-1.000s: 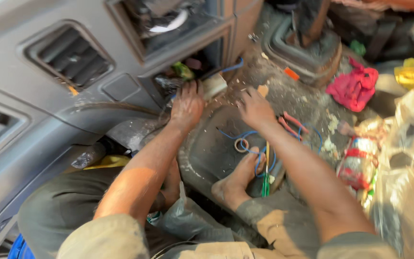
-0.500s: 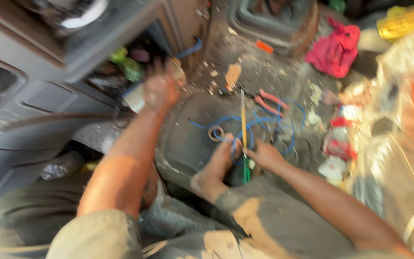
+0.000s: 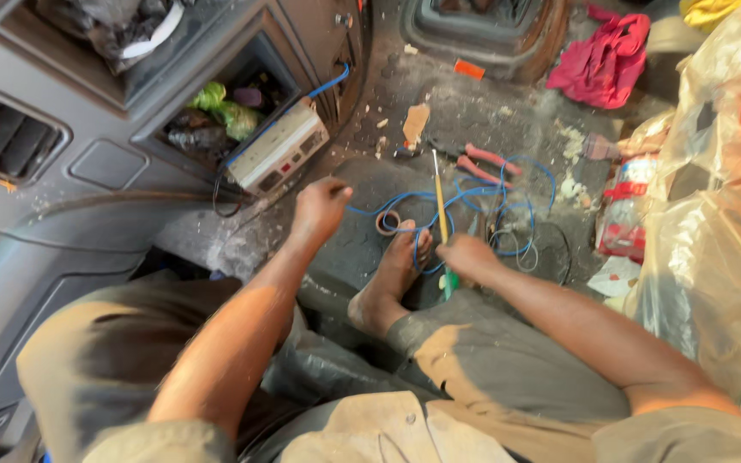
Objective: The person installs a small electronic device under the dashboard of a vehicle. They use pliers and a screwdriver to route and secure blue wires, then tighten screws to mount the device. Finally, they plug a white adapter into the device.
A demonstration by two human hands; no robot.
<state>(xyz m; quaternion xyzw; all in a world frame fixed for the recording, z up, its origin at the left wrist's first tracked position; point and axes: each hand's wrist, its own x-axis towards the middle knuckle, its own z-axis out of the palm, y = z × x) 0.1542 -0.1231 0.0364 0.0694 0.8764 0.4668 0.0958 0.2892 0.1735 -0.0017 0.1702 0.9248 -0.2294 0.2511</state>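
Screwdriver grasped in right hand, arm bent inward; left hand outstretched, curled loosely, holding nothing visible.

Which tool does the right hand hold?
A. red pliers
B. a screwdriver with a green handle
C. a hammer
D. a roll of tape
B: the right hand grips the screwdriver at its green handle, the yellow shaft pointing away; the pliers lie untouched on the floor.
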